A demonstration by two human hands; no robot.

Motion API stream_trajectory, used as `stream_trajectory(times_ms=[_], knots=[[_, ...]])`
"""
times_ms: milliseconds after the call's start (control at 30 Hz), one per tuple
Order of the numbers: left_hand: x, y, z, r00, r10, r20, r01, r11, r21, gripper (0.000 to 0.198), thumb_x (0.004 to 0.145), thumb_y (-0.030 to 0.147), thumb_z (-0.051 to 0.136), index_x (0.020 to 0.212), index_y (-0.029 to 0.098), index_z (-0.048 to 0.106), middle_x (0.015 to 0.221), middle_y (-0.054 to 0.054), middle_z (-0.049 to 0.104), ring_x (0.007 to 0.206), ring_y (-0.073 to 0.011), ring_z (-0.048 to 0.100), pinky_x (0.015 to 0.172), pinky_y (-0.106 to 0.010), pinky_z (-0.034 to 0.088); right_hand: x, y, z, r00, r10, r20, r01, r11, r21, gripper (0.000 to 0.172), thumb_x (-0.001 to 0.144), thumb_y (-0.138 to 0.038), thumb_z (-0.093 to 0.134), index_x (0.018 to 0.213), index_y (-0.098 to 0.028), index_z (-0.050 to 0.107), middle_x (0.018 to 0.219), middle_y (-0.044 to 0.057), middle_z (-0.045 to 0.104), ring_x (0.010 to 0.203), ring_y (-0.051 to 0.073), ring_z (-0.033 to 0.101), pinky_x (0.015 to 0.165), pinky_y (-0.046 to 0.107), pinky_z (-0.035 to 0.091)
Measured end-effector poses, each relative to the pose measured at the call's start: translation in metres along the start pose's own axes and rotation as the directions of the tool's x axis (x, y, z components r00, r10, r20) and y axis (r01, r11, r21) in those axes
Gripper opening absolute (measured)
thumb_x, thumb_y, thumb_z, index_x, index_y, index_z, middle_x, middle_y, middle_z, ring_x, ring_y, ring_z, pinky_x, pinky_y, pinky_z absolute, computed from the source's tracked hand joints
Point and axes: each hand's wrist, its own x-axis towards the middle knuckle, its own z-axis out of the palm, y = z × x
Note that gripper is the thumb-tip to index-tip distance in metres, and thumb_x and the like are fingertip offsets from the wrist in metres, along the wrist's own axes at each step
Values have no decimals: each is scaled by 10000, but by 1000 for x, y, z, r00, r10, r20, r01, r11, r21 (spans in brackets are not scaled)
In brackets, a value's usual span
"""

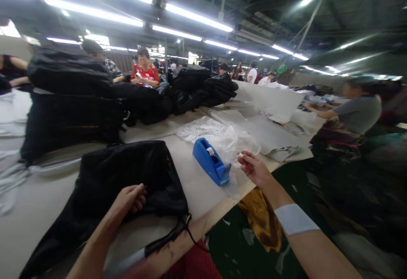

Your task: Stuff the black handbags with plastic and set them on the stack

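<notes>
A black bag (117, 168) lies flat on the pale table, its strap and cord trailing over the front edge. My left hand (131, 198) is over the bag with fingers curled together; whatever they may hold is hidden. To the right of the bag stands a blue tape dispenser (206, 160) with a small white roll in it. Just beyond its cutting end, my right hand (254, 168) pinches a small white piece (240, 155) between thumb and fingers. Clear plastic bags (219, 132) lie crumpled behind the dispenser.
Stacked black bags (73, 118) rise at the back left, with more black bags (203, 86) further along. Paper sheets (270, 132) cover the table's right side. Golden-brown cloth (262, 224) hangs below the front edge. A co-worker in grey (359, 109) sits at the right; others are behind.
</notes>
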Motion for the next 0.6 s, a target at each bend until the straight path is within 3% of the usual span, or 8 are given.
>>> stream_trajectory(times_ms=[67, 167, 267, 367, 467, 600], knots=[[-3, 0, -1, 1000, -13, 19, 14, 999, -46, 468, 716, 588, 590, 751, 121, 596, 586, -54, 620, 457, -122, 527, 408, -190, 335, -28, -1, 37, 988, 91, 126, -100, 993, 68, 423, 619, -403, 811, 967, -222, 651, 960, 63, 695, 822, 186, 679, 472, 196, 472], [-7, -3, -3, 998, -36, 54, 41, 995, -87, 405, 805, 503, 547, 762, 105, 603, 621, -71, 650, 495, -121, 572, 446, -191, 372, -64, 9, 107, 942, 177, 286, -182, 983, -10, 493, 562, -372, 871, 970, -212, 647, 923, 47, 685, 824, 187, 677, 476, 180, 460], [-8, -8, -6, 994, -37, 105, 51, 990, -133, 334, 845, 422, 545, 774, 102, 613, 655, -76, 675, 535, -127, 612, 492, -198, 425, -89, 26, 176, 878, 201, 434, -157, 978, -134, 546, 528, -389, 892, 960, -189, 624, 791, 4, 649, 643, 132, 623, 412, 158, 355], [-6, -14, -7, 991, -54, 124, 75, 982, -172, 280, 856, 348, 533, 787, 94, 627, 670, -83, 688, 551, -138, 638, 520, -211, 463, -102, 42, 231, 832, 221, 508, -107, 964, -245, 576, 533, -441, 869, 977, -171, 621, 750, -12, 638, 520, 72, 505, 393, 152, 259], [-4, -21, -10, 987, -40, 156, 75, 971, -227, 255, 849, 291, 505, 829, 82, 648, 713, -106, 709, 594, -163, 670, 552, -234, 499, -106, 54, 264, 801, 245, 545, -89, 951, -296, 565, 524, -461, 854, 944, -163, 622, 788, 12, 663, 574, 86, 530, 430, 159, 297], [-1, -27, -17, 975, 18, 220, 62, 935, -350, 303, 848, 297, 463, 883, 69, 660, 791, -138, 725, 680, -200, 702, 644, -289, 548, -103, 70, 282, 775, 323, 543, -128, 922, -365, 561, 528, -493, 835, 915, -168, 594, 801, 46, 683, 728, 177, 643, 471, 183, 385]])
